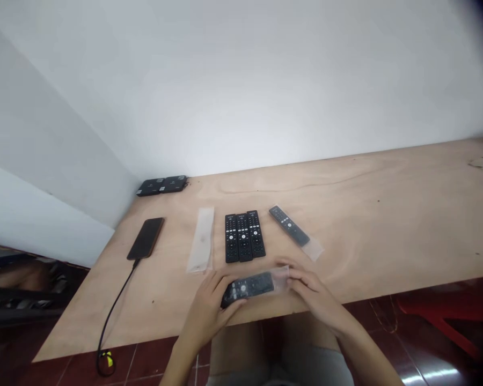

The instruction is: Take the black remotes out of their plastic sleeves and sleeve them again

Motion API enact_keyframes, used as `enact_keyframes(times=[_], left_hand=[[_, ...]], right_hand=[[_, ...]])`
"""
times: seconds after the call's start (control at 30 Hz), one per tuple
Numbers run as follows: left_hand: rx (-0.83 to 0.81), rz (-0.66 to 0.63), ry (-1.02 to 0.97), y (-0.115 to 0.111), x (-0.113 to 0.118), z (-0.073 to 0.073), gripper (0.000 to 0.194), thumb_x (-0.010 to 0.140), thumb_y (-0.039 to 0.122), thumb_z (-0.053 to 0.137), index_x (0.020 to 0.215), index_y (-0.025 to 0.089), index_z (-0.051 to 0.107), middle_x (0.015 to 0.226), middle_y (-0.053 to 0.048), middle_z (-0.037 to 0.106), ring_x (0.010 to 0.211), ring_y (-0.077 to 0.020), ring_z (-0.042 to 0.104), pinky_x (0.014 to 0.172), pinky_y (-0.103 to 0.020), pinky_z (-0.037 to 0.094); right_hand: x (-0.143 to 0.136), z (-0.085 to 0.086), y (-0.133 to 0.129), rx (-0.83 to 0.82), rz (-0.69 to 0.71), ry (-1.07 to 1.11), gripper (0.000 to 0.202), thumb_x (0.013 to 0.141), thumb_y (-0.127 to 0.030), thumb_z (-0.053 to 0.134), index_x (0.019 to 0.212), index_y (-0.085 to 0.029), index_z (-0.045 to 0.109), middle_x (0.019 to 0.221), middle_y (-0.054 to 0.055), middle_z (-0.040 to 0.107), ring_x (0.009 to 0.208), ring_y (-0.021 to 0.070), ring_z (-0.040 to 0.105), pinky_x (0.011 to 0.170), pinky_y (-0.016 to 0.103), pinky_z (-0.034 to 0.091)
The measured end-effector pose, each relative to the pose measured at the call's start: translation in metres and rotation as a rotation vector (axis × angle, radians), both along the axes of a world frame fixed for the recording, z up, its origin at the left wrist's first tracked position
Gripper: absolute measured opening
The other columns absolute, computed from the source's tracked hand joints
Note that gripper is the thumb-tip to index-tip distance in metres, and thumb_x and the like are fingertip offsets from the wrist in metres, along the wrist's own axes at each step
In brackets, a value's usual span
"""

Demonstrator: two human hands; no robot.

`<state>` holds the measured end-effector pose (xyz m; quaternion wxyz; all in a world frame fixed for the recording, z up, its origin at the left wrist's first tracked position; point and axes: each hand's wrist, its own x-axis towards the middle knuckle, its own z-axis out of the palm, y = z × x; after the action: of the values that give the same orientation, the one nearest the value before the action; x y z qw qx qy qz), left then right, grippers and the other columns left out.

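- Remote control (257, 285) was between the two hands, near the front edge of the wooden table (366, 241), inside a clear sleeve (280, 277); I could not tell whether it touched the wood.
- Left hand (207, 303) was closed on its left end — fingers along the far side, thumb along the near side.
- Right hand (316, 295) was narrow, its fingers holding the loose end of the sleeve.
- In my judgement, the remote was light and stiff, not very fragile.
- Its sleeve seemed thin, soft and rather slippery; hard pulling could crease or tear it.
- The best hold was probably on the two long sides — not by the loose film alone.
- Three bare remotes (243, 237) lay side by side just beyond it.
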<state>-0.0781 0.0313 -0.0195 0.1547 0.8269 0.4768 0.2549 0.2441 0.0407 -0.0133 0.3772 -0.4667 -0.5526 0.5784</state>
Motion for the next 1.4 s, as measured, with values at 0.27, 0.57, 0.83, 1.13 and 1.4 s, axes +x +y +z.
enact_keyframes(times=[0.27, 0.57, 0.83, 1.13, 1.4], left_hand=[[0.017, 0.016, 0.006, -0.002, 0.002, -0.001, 0.037, 0.104, 0.039, 0.074, 0.137, 0.027, 0.062, 0.129, -0.012, 0.070, 0.116, -0.0323, 0.067, 0.102, -0.051, 0.056], [0.060, 0.015, -0.016, -0.004, 0.002, 0.000, 0.036, 0.104, 0.038, 0.075, 0.136, 0.026, 0.062, 0.125, -0.010, 0.071, 0.112, -0.0300, 0.069, 0.098, -0.045, 0.058], [0.085, -0.001, -0.014, -0.003, 0.003, 0.001, 0.035, 0.104, 0.040, 0.075, 0.134, 0.025, 0.064, 0.123, -0.011, 0.073, 0.110, -0.0302, 0.071, 0.096, -0.045, 0.060], [0.116, -0.044, -0.025, -0.005, 0.002, -0.001, 0.035, 0.104, 0.041, 0.075, 0.133, 0.025, 0.064, 0.119, -0.011, 0.074, 0.107, -0.0294, 0.073, 0.093, -0.043, 0.061], [-0.001, -0.058, -0.019, -0.001, 0.006, -0.003, 0.038, 0.100, 0.044, 0.079, 0.130, 0.026, 0.065, 0.123, -0.010, 0.074, 0.112, -0.0308, 0.073, 0.094, -0.043, 0.062]], right_hand=[[-0.010, -0.005, -0.003, -0.104, -0.096, 0.143, 0.029, 0.101, -0.049, 0.072, 0.092, -0.028, 0.088, 0.150, 0.007, 0.071, 0.147, 0.0352, 0.060, 0.128, 0.056, 0.043], [-0.020, -0.006, 0.003, -0.315, -0.202, 0.328, 0.040, 0.087, -0.056, 0.089, 0.104, -0.019, 0.086, 0.090, 0.009, 0.080, 0.081, 0.0233, 0.073, 0.066, 0.032, 0.063], [-0.028, -0.004, 0.001, -0.177, -0.150, 0.094, 0.039, 0.082, -0.058, 0.092, 0.087, -0.019, 0.090, 0.133, 0.012, 0.075, 0.051, 0.0062, 0.054, 0.043, 0.025, 0.051], [-0.036, 0.006, 0.002, -0.162, -0.136, 0.045, 0.040, 0.079, -0.057, 0.093, 0.075, -0.018, 0.085, 0.143, 0.014, 0.071, 0.063, 0.0129, 0.065, 0.047, 0.027, 0.056], [-0.017, 0.002, 0.006, -0.126, -0.160, 0.043, 0.039, 0.076, -0.060, 0.097, 0.077, -0.022, 0.088, 0.133, 0.014, 0.079, 0.120, 0.0362, 0.075, 0.098, 0.045, 0.063]])
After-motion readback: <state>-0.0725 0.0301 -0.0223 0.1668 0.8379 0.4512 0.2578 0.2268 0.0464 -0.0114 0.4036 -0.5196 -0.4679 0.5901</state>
